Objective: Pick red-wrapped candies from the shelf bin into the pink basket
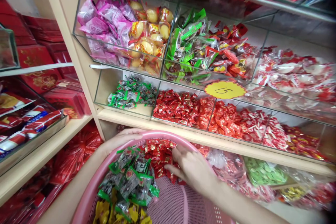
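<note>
A pink plastic basket [151, 133] with a mesh bottom is in front of me, below the shelf. My left hand [126, 139] is closed on its far left rim, with the fingertips partly hidden. Inside the basket, my right hand [193, 164] touches a heap of red-wrapped candies [157, 150]. Its thumb and fingers are apart, and I see nothing lifted in them. Clear packets with green ends [133, 175] lie to the left of the red candies. Yellow-wrapped candies [115, 211] are nearest to me in the basket.
Glass bins on the shelf hold small green packets [132, 92], red candies [178, 108], purple packets [105, 24] and other sweets. A yellow price tag [225, 89] reads 15. Bagged candies [265, 171] sit below the wooden shelf edge [168, 126]. Red boxes [39, 66] stand at left.
</note>
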A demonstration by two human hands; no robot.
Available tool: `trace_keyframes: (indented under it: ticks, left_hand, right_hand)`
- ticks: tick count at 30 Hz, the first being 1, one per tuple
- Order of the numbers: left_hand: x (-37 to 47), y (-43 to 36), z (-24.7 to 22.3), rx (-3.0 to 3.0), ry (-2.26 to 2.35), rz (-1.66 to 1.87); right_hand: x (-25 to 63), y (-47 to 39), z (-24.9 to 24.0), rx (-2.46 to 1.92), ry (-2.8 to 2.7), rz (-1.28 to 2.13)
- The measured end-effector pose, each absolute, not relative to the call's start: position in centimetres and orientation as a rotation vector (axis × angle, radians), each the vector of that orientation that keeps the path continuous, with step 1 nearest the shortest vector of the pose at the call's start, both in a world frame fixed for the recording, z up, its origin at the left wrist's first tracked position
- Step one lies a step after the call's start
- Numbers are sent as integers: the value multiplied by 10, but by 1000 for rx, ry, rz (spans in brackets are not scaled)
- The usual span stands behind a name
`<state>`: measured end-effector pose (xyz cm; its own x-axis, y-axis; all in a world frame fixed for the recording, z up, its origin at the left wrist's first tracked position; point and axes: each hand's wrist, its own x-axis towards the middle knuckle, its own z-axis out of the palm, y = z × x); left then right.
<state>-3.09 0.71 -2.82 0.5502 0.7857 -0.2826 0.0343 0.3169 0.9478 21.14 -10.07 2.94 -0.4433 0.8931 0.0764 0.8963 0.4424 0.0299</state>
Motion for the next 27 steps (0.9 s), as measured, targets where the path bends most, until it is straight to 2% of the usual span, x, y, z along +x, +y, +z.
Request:
trace_keyframes:
  ticks: [5, 11, 16, 27]
  left_hand:
    - [-30, 7, -26, 1130, 844, 563]
    - [-31, 6, -26, 1180, 829, 594]
    - [-32, 6, -28, 1153, 854, 598]
    - [-30, 6, -22, 1190, 870, 577]
  right_hand:
    - [232, -29, 64, -1626, -2219, -144]
    - [237, 45, 51, -1805, -2093, -91]
    - [237, 51, 35, -1834, -2040, -41]
    - [239, 52, 34, -1772, -2021, 38]
